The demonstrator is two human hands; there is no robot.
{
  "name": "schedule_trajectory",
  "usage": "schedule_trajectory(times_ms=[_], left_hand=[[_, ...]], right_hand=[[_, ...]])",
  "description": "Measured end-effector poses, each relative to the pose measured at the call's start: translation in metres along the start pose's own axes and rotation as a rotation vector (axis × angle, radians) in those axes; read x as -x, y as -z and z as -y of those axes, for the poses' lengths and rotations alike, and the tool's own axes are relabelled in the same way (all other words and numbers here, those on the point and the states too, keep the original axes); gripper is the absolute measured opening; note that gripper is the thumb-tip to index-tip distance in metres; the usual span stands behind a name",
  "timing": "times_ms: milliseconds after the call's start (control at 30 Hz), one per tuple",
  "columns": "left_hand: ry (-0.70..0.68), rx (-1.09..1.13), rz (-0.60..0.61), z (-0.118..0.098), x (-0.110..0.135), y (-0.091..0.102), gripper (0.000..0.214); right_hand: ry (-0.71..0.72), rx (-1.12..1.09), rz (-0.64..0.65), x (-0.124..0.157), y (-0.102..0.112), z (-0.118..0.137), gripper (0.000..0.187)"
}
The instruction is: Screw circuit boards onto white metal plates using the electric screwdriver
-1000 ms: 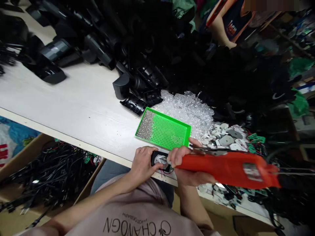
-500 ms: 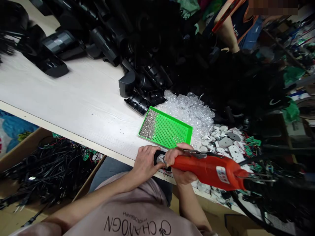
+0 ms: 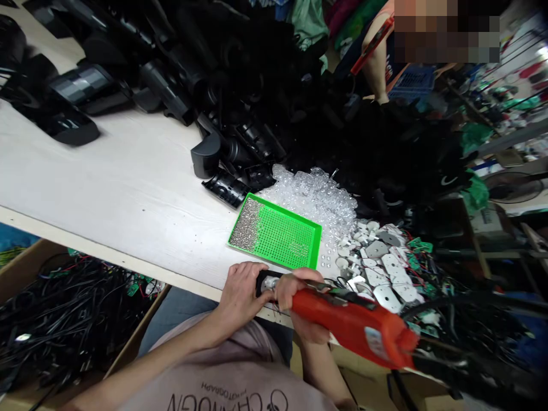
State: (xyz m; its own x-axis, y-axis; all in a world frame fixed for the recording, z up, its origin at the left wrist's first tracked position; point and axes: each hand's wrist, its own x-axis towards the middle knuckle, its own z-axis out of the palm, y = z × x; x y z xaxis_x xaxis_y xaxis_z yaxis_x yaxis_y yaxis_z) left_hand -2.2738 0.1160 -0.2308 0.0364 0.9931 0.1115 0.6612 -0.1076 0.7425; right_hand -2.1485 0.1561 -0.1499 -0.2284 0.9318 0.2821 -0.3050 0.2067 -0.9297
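Observation:
My right hand [image 3: 302,299] is wrapped round a red electric screwdriver [image 3: 346,322], which lies nearly level with its cable end off to the right. Its tip points left at a black plastic housing [image 3: 261,279] at the table's front edge. A pale, shiny piece [image 3: 269,282] shows in that housing. My left hand [image 3: 243,288] grips the housing from the left, thumb at its near side. Just beyond both hands lies a green perforated tray [image 3: 286,237] with small metal screws [image 3: 246,225] heaped at its left end. Whether the bit touches a screw is hidden by my fingers.
Clear plastic pieces [image 3: 314,197] are piled behind the tray, with white and grey parts [image 3: 381,260] and wired green boards to the right. Black housings [image 3: 166,88] fill the back. A carton of black cables [image 3: 72,314] stands below left. Another person's arm [image 3: 377,57] is at the back.
The rear end of the screwdriver has swung towards my body. Both hands keep their hold at the housing. The whole view has shifted slightly.

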Motion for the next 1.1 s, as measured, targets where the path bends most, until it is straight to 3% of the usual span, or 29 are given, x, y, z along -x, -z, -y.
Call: schedule_trajectory(times_ms=[100,167,267,400,800,933,1100], left_hand=[[0.001,-0.03,0.014,0.002,-0.001,-0.001,0.039],[-0.009,-0.043,0.01,0.003,-0.001,-0.001,0.042],[-0.041,-0.045,-0.023,0.004,-0.001,-0.001,0.043],[-0.055,-0.041,-0.058,0.004,-0.001,-0.002,0.042],[-0.031,-0.05,-0.048,0.002,-0.002,-0.002,0.039],[-0.02,-0.038,-0.016,0.001,-0.003,0.0,0.039],[-0.009,-0.038,0.006,-0.001,-0.001,0.0,0.044]], right_hand=[[0.194,-0.044,-0.096,-0.016,0.023,0.016,0.067],[0.247,-0.017,-0.167,-0.032,0.043,0.015,0.064],[0.213,0.025,-0.242,-0.053,0.067,-0.002,0.056],[0.119,0.054,-0.285,-0.063,0.078,-0.028,0.061],[0.094,0.081,-0.227,-0.062,0.079,-0.042,0.06],[0.157,0.08,-0.253,-0.063,0.067,-0.017,0.062],[0.163,-0.086,-0.21,-0.044,0.023,0.027,0.067]])
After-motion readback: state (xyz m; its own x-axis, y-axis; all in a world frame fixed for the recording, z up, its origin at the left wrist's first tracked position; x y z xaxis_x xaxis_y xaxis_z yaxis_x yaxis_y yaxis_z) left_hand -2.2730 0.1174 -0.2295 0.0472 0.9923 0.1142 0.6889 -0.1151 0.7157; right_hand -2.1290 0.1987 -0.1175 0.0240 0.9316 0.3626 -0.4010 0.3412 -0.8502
